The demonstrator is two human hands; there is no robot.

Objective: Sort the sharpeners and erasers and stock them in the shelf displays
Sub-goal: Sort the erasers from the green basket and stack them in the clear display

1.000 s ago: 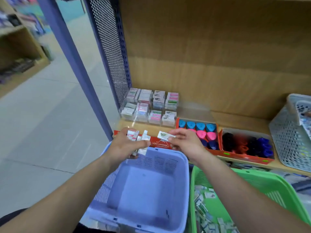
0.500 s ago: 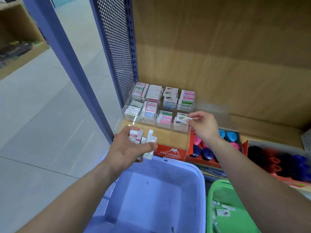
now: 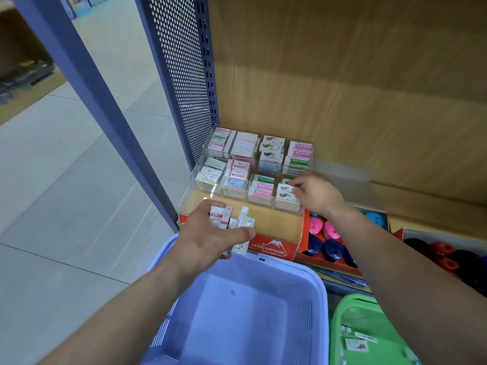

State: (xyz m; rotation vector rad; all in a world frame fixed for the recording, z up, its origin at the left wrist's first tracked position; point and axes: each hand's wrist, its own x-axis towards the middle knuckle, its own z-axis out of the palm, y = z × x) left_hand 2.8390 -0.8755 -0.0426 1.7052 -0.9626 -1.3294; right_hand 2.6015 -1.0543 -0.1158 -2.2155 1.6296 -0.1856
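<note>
Erasers (image 3: 232,223), loose bundle, sat in left hand (image 3: 210,241), grip curled tight round them, above far rim of lavender basket (image 3: 303,267). Beyond, right hand (image 3: 316,193) pinched single eraser (image 3: 286,189) at front-right compartment of clear display (image 3: 203,156), left end of shelf (image 3: 421,198).

All I get of the person on my end is two arms, honestly. The left hand (image 3: 208,241) and right hand (image 3: 319,196) are both bare. The left forearm (image 3: 126,306) and right forearm (image 3: 411,272) are bare too, right down to the bottom edge of the frame, so whatever top they've got on, its sleeves end somewhere outside my view. Finer detail on the hands is too soft on my feed to call.
</note>
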